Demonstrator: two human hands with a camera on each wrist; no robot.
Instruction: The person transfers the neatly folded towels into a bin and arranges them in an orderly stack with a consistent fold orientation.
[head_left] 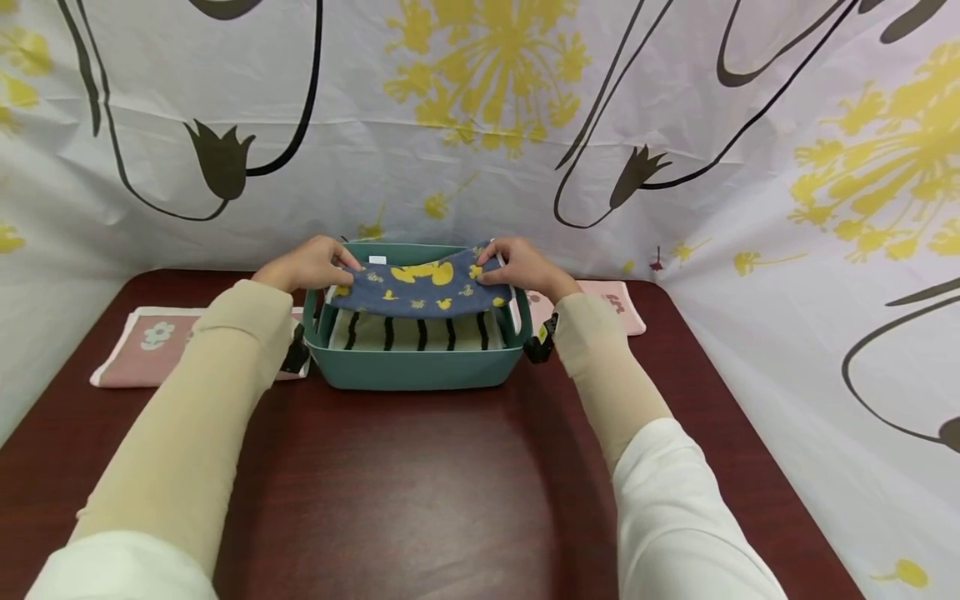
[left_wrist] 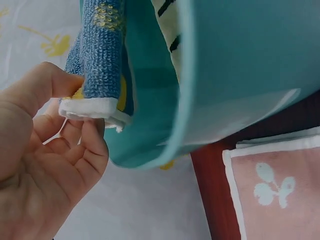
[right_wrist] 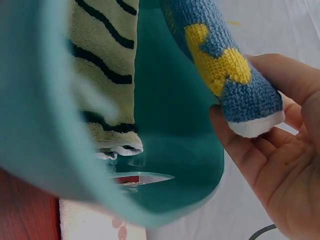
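A folded blue towel [head_left: 420,292] with yellow duck shapes and white edging is stretched between my two hands, over the back part of a teal basket [head_left: 412,371]. My left hand [head_left: 311,265] pinches its left end, thumb on one face and fingers on the other, as the left wrist view shows. At the opposite end my right hand [head_left: 517,265] grips the towel the same way, its white edge [right_wrist: 257,125] showing between thumb and fingers. Inside the basket, toward the front, lies a folded cream towel [right_wrist: 107,75] with wavy black stripes.
On the dark red table [head_left: 420,492], a folded pink towel [head_left: 150,346] with pale flowers lies left of the basket. Another pink towel [head_left: 618,307] is at its right, partly behind my right arm. A white patterned sheet [head_left: 450,183] hangs behind the table.
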